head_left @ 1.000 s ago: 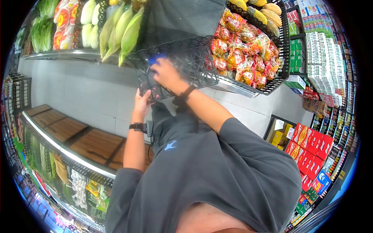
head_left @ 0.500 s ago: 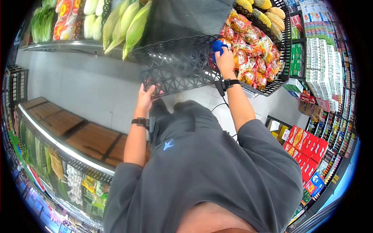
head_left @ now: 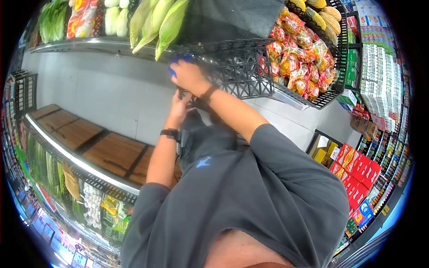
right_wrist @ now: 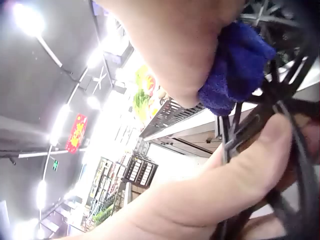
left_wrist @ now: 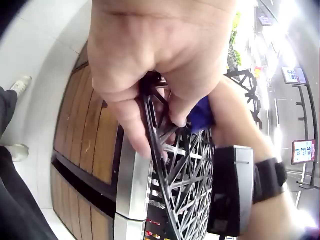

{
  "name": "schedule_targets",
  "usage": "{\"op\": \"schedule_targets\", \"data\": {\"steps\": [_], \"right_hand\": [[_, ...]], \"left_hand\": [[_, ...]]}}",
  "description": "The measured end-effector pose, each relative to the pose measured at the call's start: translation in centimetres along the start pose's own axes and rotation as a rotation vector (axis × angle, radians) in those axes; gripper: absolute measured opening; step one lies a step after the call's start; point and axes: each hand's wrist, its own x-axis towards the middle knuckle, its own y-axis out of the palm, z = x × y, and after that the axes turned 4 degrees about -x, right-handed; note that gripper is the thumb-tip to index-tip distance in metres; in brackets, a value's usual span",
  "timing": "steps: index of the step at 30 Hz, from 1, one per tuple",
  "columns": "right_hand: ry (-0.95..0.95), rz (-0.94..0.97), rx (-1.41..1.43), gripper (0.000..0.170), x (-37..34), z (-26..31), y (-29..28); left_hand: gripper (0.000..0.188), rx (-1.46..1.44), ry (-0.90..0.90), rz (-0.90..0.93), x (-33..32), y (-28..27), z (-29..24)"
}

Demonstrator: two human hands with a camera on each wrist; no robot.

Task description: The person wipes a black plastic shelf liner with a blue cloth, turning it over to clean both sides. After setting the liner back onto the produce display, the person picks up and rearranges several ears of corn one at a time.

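Blue cloth (right_wrist: 237, 70): moved w/ right hand (head_left: 191, 77), from crate end by bagged produce (head_left: 304, 58) to opp. end, near left hand (head_left: 178, 107).
Right grip: closed on cloth, vs. crate lattice.
Left grip: pinching black plastic crate (head_left: 243, 76) at edge, thumb one side, fingers other.
Corn (head_left: 172, 27): just beyond hands.

Head view faces down; wrists (close) share crate (head_left: 245, 80).

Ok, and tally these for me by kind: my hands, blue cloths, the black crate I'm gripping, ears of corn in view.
Left hand and right hand: 2
Blue cloth: 1
Gripped black crate: 1
Ears of corn: 3
Total: 7
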Motion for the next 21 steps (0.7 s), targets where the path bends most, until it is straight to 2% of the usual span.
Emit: {"op": "schedule_targets", "data": {"steps": [3, 5, 7, 9, 10, 12, 16, 21], "right_hand": [[0.001, -0.084, -0.04, 0.03, -1.5, -2.0, -3.2], [0.019, -0.112, -0.099, 0.031, -3.3, -5.5, -5.2], [0.103, -0.141, -0.168, 0.031, -5.8, -8.4, -7.0], [0.148, -0.276, -0.199, 0.031, -8.1, -11.9, -8.0], [0.217, -0.254, -0.234, 0.03, -8.8, -12.4, -9.1], [0.308, -0.247, -0.28, 0.028, -9.4, -11.9, -9.7], [0.283, -0.257, -0.196, 0.025, -6.7, -7.4, -6.8], [0.144, -0.216, -0.101, 0.029, -2.4, -2.1, -2.5]], "left_hand": [[0.038, -0.053, -0.007, 0.017, -1.1, 0.7, -1.3], [0.039, -0.039, -0.005, 0.001, -0.9, 0.0, -1.5], [0.04, 0.003, -0.001, 0.011, -1.0, -0.2, -2.0], [0.04, 0.0, 0.011, 0.036, -1.0, -0.3, -2.0], [0.04, 0.009, 0.013, 0.036, -1.1, 0.0, -2.3], [0.041, 0.033, 0.009, 0.032, -1.9, 0.7, -2.5], [0.04, 0.083, 0.027, 0.024, -2.1, 1.0, -2.2], [0.04, 0.049, 0.022, -0.071, -2.2, 0.4, -1.5]]}}
